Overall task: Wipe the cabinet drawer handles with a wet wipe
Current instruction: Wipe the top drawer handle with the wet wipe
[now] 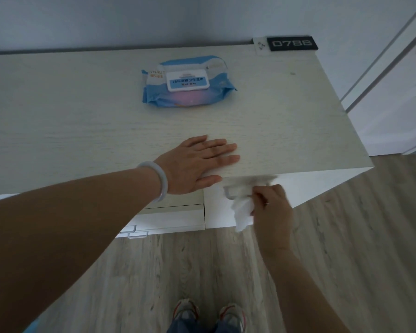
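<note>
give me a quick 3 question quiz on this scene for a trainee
1. True or false: the left hand lies flat on the cabinet top.
2. Which hand holds the wipe at the handle?
A. left hand
B. right hand
C. neither
3. Fill the blank: the wipe pack lies on the cabinet top with its lid ____.

Key
1. True: its fingers are straight, palm down near the front edge.
2. B: the right hand pinches the wipe against the handle of the right drawer, just under the top's edge.
3. Closed.
</note>
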`<state>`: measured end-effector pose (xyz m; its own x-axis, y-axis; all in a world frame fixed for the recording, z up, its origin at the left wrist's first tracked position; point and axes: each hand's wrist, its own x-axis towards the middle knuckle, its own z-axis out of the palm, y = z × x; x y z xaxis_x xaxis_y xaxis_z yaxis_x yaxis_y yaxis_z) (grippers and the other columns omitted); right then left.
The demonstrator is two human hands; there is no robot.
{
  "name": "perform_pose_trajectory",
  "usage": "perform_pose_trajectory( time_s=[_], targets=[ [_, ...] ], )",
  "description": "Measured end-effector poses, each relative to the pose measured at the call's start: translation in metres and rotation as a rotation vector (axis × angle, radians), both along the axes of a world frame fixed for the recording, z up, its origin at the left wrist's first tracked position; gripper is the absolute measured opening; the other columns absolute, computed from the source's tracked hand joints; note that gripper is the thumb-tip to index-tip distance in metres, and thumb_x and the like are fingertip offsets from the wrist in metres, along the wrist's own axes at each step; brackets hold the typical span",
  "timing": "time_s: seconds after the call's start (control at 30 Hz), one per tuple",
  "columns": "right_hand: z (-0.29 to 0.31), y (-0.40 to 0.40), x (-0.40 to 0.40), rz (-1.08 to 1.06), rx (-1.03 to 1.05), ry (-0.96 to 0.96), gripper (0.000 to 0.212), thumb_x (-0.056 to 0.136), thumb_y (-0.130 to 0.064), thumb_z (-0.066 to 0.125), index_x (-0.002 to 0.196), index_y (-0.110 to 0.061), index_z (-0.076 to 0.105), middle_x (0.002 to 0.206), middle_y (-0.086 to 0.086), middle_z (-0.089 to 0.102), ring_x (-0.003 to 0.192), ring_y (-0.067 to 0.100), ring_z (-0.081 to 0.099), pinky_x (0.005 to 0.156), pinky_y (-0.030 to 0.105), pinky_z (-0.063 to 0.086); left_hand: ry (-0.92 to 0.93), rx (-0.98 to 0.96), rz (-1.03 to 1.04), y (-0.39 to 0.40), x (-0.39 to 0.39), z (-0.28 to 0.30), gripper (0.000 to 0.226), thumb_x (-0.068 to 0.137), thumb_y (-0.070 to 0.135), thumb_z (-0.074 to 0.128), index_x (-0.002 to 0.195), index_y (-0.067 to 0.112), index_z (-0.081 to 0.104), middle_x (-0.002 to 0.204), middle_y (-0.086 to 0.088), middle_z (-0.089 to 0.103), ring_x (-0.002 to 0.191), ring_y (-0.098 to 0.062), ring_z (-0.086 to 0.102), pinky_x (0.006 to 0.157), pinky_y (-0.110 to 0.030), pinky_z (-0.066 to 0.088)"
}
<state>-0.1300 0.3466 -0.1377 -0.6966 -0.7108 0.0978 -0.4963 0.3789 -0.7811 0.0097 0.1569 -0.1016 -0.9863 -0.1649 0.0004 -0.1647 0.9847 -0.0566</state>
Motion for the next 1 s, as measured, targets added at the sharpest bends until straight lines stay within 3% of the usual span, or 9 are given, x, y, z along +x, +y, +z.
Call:
perform_pose_trajectory(
  time_s=[0.1,0.2,0.23,0.3,0.5,0.63,0.77,0.87,1.0],
  targets=[
    [-0.004,-0.007,0.023,0.182,0.032,0.091,0.012,0.092,-0.005,0.058,0.093,-0.004,0.07,0.093,0.004,0.056,0.072,0.017,0.056,0.068,0.034,0.056,-0.007,0.007,0.005,0.0,0.0,0.0,0.057,0.102,0.052,0.017,0.155,0.033,0.01,0.163,0.008,0.01,0.15,-0.012,0.01,0.122,-0.04,0.011],
    [0.002,-0.002,0.002,0.018,0.05,0.038,0.016,0.093,-0.007,0.058,0.1,-0.002,0.071,0.092,0.001,0.053,0.071,0.007,0.051,0.071,0.013,0.044,0.001,-0.006,0.0,-0.001,0.0,-0.002,0.056,0.103,0.051,0.019,0.155,0.032,0.012,0.163,0.008,0.011,0.15,-0.012,0.011,0.122,-0.04,0.012],
    [0.002,0.002,-0.007,-0.057,0.071,0.018,0.018,0.094,-0.008,0.057,0.104,-0.001,0.07,0.091,0.001,0.051,0.071,0.007,0.05,0.069,0.012,0.04,0.006,-0.005,-0.003,-0.001,0.0,-0.002,0.056,0.103,0.05,0.02,0.155,0.032,0.013,0.163,0.008,0.012,0.15,-0.013,0.012,0.122,-0.04,0.012],
    [0.001,0.004,-0.009,-0.119,0.116,-0.006,0.021,0.096,-0.011,0.053,0.107,0.0,0.068,0.093,0.0,0.049,0.071,0.009,0.049,0.068,0.017,0.04,0.012,0.005,-0.004,-0.001,0.0,-0.001,0.056,0.103,0.05,0.02,0.155,0.032,0.014,0.163,0.008,0.013,0.15,-0.013,0.013,0.122,-0.04,0.012],
    [0.002,-0.014,0.033,0.186,0.093,0.111,0.015,0.093,-0.011,0.06,0.095,0.0,0.071,0.094,-0.002,0.05,0.068,0.008,0.049,0.068,0.016,0.043,0.005,0.012,0.0,-0.001,0.001,0.0,0.056,0.102,0.05,0.02,0.155,0.032,0.013,0.163,0.007,0.012,0.15,-0.013,0.012,0.122,-0.041,0.012],
    [0.009,0.002,-0.01,0.011,0.09,0.004,0.012,0.09,-0.008,0.063,0.093,-0.002,0.073,0.083,-0.003,0.052,0.07,0.018,0.058,0.066,0.033,0.054,0.013,0.01,-0.001,-0.001,0.0,0.0,0.056,0.102,0.05,0.02,0.155,0.032,0.015,0.163,0.008,0.014,0.15,-0.013,0.014,0.122,-0.04,0.012],
    [0.009,-0.013,0.011,0.032,0.194,0.091,0.02,0.095,-0.011,0.056,0.095,0.002,0.071,0.096,0.004,0.056,0.071,0.015,0.05,0.072,0.025,0.046,0.004,0.011,0.005,0.0,0.001,0.0,0.056,0.102,0.051,0.02,0.155,0.032,0.014,0.163,0.008,0.012,0.15,-0.013,0.013,0.122,-0.04,0.012],
    [0.006,-0.028,0.04,0.137,0.219,0.129,0.026,0.096,-0.019,0.056,0.092,0.003,0.068,0.109,0.006,0.054,0.076,0.022,0.057,0.078,0.032,0.051,-0.002,0.016,0.011,0.001,0.0,0.001,0.057,0.101,0.052,0.018,0.155,0.033,0.013,0.163,0.007,0.012,0.15,-0.013,0.013,0.122,-0.04,0.012],
    [0.007,-0.015,0.017,0.135,0.174,0.132,0.017,0.092,-0.014,0.062,0.088,-0.002,0.074,0.091,0.004,0.061,0.069,0.016,0.057,0.073,0.028,0.052,0.002,0.014,0.003,0.001,0.0,0.001,0.056,0.102,0.051,0.019,0.155,0.032,0.014,0.163,0.007,0.013,0.15,-0.014,0.013,0.122,-0.04,0.011]
  ],
)
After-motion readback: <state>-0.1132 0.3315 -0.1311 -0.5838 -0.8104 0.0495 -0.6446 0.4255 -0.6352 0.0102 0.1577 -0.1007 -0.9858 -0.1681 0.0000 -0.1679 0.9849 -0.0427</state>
